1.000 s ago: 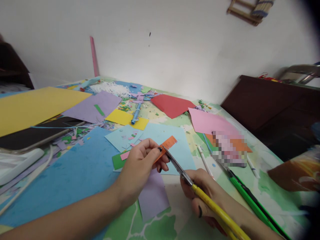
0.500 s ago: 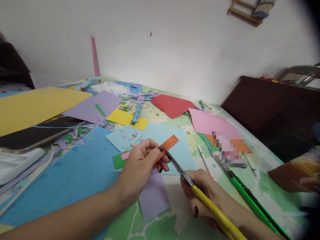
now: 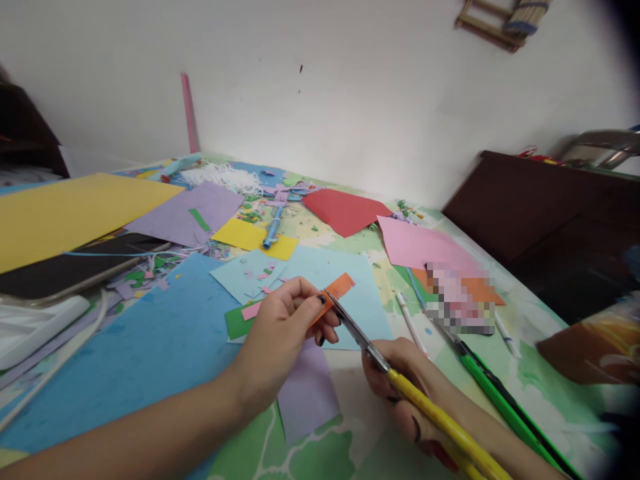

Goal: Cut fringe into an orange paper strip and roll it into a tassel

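Note:
Between the thumb and fingers of my left hand [image 3: 287,333] is pinched an orange paper strip [image 3: 343,285], its far end cut into a fringe of short slits. My right hand [image 3: 405,393] is closed round the yellow handles of a pair of scissors [image 3: 373,350]. The blade tips meet the strip's edge, just beside my left thumb. Under the strip lies a light blue sheet [image 3: 367,313]. Below my left hand is a lilac paper piece [image 3: 309,393], and a green strip [image 3: 239,323] shows partly behind that hand.
A large blue sheet [image 3: 150,360] covers the left side, near a dark phone [image 3: 85,267]. Red paper [image 3: 345,210] and pink paper [image 3: 425,243] lie farther back. At right are a green box cutter [image 3: 505,400] and a white pen [image 3: 413,323]. Paper scraps and white string [image 3: 223,179] are scattered behind.
My right thumb and the scissors' handles have shifted slightly, with the blades closer together. The fringed end of the orange strip has tilted a little. My left hand keeps its place.

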A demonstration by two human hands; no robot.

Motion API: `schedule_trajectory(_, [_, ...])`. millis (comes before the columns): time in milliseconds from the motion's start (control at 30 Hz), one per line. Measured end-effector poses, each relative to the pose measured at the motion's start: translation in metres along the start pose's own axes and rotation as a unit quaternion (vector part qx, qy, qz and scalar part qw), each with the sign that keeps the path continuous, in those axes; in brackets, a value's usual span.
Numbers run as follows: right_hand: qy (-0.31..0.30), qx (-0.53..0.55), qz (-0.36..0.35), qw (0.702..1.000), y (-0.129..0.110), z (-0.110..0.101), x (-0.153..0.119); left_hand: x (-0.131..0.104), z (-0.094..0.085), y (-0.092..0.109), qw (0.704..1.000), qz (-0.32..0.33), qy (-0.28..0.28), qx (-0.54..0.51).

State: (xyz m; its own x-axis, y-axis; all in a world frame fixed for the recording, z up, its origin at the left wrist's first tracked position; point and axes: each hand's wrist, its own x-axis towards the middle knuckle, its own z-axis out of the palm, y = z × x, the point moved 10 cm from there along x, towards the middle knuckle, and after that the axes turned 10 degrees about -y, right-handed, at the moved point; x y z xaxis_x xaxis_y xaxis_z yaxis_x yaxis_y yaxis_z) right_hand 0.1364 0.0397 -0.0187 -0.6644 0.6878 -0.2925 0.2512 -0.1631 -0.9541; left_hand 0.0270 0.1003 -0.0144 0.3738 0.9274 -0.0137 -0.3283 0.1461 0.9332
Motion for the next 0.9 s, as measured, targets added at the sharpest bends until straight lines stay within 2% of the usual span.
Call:
schedule_trajectory(133, [-0.004,0.007,0.003,1.0,-0.0014,0.0015,-0.0004,0.0005,0.0003,0.0003,1.0,-0.001,-0.001,-0.001])
schedule_trajectory(533, [0.054,0.018,-0.01,0.998,0.0027,-0.005,0.0016,0.0014,-0.0002,-0.0006,1.0,-0.002,0.003,-0.007])
schedule_trajectory(767, [0.049,0.008,-0.028,0.998,-0.0009,-0.0064,0.005,0.0012,0.0003,-0.0005,1.0,-0.001,0.003,-0.011])
schedule_trajectory(900, [0.053,-0.007,-0.015,0.998,-0.0002,-0.0075,0.0056,0.0016,0.0005,-0.0007,1.0,0.002,-0.002,-0.02])
